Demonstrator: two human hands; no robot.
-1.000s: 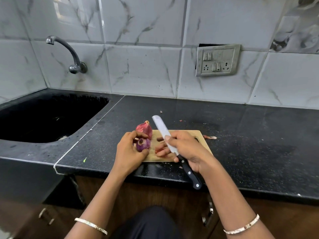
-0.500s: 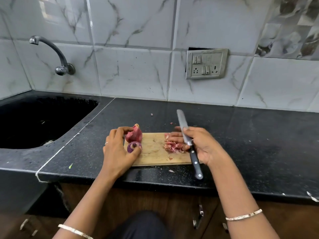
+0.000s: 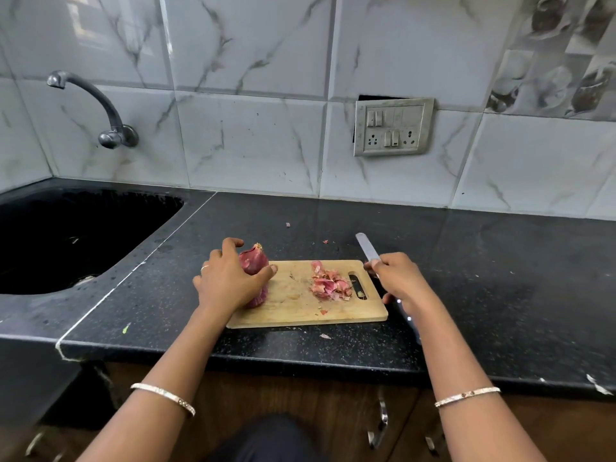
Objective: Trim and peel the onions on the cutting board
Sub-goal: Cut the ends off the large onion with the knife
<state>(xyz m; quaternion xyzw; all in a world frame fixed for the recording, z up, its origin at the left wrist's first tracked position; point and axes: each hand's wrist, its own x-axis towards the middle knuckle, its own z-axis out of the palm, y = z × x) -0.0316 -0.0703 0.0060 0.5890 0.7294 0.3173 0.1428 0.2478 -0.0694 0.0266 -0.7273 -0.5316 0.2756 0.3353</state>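
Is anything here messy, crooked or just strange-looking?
A few small things. Bits of onion skin lie scattered on the black counter, off the cutting board, while most peelings sit piled on it. The switch plate on the wall hangs slightly crooked, with a dark gap showing along its top edge.

One head-worn camera looks forward and down, close over the speckled black stone tabletop (image 3: 466, 278), facing the marbled tile wall (image 3: 250, 128).
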